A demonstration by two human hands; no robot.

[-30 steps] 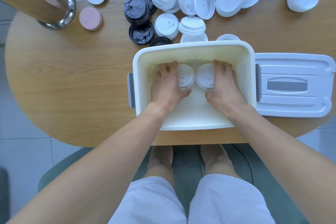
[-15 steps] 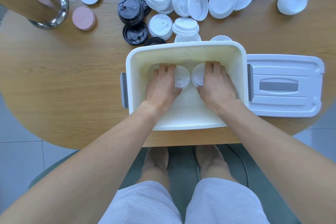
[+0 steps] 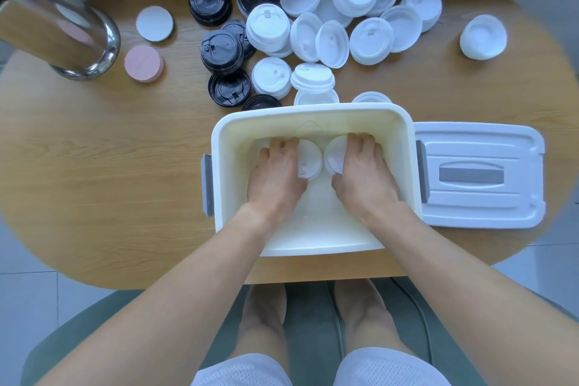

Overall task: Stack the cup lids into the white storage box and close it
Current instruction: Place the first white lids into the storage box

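Observation:
The open white storage box [image 3: 219, 147] stands at the table's near edge. Both my hands are inside it, near the far wall. My left hand [image 3: 275, 175] grips a white cup lid [image 3: 310, 160], fingers curled over its far rim. My right hand [image 3: 363, 172] grips a second white cup lid [image 3: 335, 155] beside the first; the two lids almost touch. The box's white cover [image 3: 479, 178] with a grey handle lies flat to the right of the box. Several loose white lids [image 3: 371, 41] and black lids [image 3: 221, 52] lie behind the box.
A shiny metal container [image 3: 59, 31] stands at the far left, with a white disc [image 3: 154, 23] and a pink disc [image 3: 143, 63] beside it. One white lid [image 3: 483, 37] lies apart at the far right. The wooden table [image 3: 109, 166] ends just below the box.
Both hands stayed inside the box on their lids, and the two lids came a little closer together. The view shifted slightly.

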